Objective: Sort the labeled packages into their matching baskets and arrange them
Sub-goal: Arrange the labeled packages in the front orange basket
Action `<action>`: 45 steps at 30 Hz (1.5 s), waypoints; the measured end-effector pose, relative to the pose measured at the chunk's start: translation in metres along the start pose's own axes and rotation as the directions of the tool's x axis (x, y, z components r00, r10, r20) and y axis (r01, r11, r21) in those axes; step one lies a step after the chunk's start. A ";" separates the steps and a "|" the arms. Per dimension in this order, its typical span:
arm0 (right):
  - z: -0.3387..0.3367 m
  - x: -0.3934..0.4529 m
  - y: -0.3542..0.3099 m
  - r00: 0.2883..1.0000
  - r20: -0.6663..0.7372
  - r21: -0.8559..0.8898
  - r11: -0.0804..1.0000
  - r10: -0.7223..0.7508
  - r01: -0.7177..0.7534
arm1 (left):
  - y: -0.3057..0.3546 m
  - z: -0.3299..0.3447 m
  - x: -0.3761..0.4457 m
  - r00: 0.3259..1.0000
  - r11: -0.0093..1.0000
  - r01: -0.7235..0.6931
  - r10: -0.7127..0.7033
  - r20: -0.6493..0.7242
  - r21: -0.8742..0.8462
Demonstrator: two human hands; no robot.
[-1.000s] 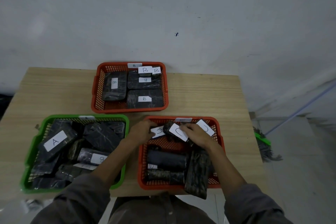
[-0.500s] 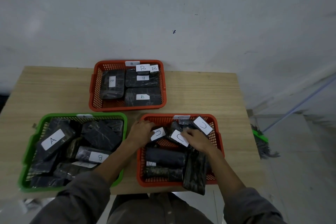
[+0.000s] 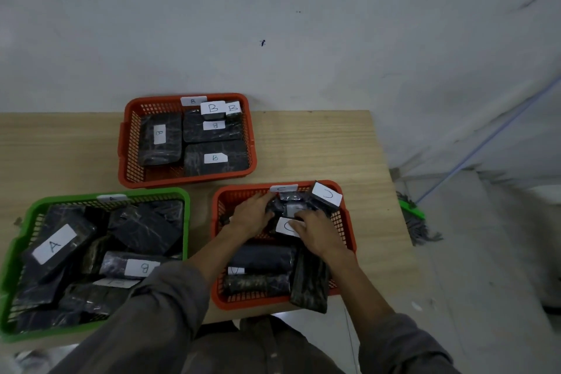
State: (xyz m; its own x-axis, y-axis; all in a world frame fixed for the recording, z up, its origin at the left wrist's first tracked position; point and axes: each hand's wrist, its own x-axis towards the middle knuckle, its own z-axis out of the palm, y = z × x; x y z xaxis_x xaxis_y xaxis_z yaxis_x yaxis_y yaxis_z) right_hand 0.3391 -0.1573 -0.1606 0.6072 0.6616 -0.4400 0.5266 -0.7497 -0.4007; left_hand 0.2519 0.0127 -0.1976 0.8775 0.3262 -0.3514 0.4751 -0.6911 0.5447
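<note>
Both hands are inside the near orange basket [image 3: 216,240], tagged C at its far rim. My left hand [image 3: 253,215] presses on a dark wrapped package [image 3: 287,206] near the far wall. My right hand [image 3: 315,231] rests its fingers on a package with a white C label [image 3: 285,226]. Another C package [image 3: 326,196] leans on the far right corner. More dark packages [image 3: 261,261] lie at the near end, one [image 3: 309,285] hanging over the rim. The far orange basket [image 3: 247,118] holds B packages. The green basket [image 3: 18,240] holds an A package [image 3: 54,246] and a B package [image 3: 133,267].
The baskets sit on a wooden table [image 3: 303,146] against a white wall. The table's right edge runs beside the near orange basket. A green-headed mop [image 3: 414,215] lies on the floor at the right.
My left hand has slid right from the small C package onto the dark package by the far wall. My right hand has moved slightly nearer, over the C label. The camera shifted.
</note>
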 end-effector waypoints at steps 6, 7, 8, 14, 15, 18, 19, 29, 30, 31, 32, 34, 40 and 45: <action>0.008 -0.001 0.000 0.998 0.058 -0.134 0.991 -0.011 0.018 | -0.009 0.003 0.002 0.992 0.989 -0.122 0.119 0.037 0.087; 0.009 -0.002 0.003 0.998 0.061 -0.136 0.990 -0.019 0.027 | -0.010 0.003 0.001 0.992 0.988 -0.125 0.124 0.026 0.089; 0.010 -0.002 0.006 0.998 0.055 -0.132 0.991 -0.026 0.033 | -0.011 0.002 0.000 0.992 0.987 -0.124 0.123 0.011 0.098; 0.006 -0.005 0.013 0.997 0.016 -0.087 0.994 -0.072 0.073 | -0.007 -0.001 -0.002 0.996 0.995 -0.091 0.091 0.003 0.048; 0.005 -0.006 0.013 0.997 0.015 -0.090 0.993 -0.074 0.075 | -0.005 -0.003 -0.002 0.998 0.998 -0.063 0.063 -0.001 0.000; 0.002 -0.009 0.016 0.997 0.007 -0.067 0.995 -0.075 0.075 | -0.004 -0.005 0.000 0.997 0.990 0.024 -0.033 -0.070 -0.136; 0.001 -0.010 0.017 0.997 0.004 -0.052 0.996 -0.075 0.075 | -0.005 -0.006 0.000 0.994 0.981 0.063 -0.078 -0.074 -0.186; 0.006 -0.006 0.009 0.986 -0.109 -0.055 0.991 -0.129 0.124 | -0.034 -0.040 -0.007 0.959 0.813 0.193 -0.276 -0.071 -0.550; 0.009 -0.004 0.006 0.983 -0.114 -0.078 0.987 -0.147 0.139 | -0.038 -0.044 -0.008 0.960 0.842 0.179 -0.262 -0.095 -0.509; 0.011 -0.001 0.002 0.980 -0.111 -0.096 0.983 -0.167 0.156 | -0.042 -0.048 -0.009 0.961 0.865 0.170 -0.251 -0.115 -0.471; 0.014 0.002 -0.003 0.977 -0.101 -0.116 0.978 -0.187 0.175 | -0.045 -0.050 -0.010 0.962 0.881 0.160 -0.239 -0.129 -0.445; 0.019 0.010 -0.012 0.975 -0.067 -0.160 0.967 -0.213 0.200 | -0.048 -0.051 -0.013 0.966 0.909 0.151 -0.220 -0.137 -0.388; 0.030 0.019 -0.013 0.984 0.086 -0.204 0.964 -0.158 0.173 | -0.042 -0.037 -0.024 0.960 0.984 0.119 -0.148 -0.237 -0.132; 0.025 0.011 -0.005 0.982 -0.030 -0.125 0.975 -0.187 0.182 | -0.032 -0.026 -0.031 0.935 0.953 0.157 -0.059 -0.349 0.260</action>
State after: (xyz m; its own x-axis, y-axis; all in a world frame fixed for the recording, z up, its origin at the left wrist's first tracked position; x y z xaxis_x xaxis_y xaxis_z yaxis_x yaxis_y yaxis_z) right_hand 0.3285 -0.1458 -0.1841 0.5157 0.7896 -0.3326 0.6983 -0.6123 -0.3708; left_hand 0.2114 0.0417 -0.1850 0.8155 0.5710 -0.0945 0.5734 -0.7749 0.2659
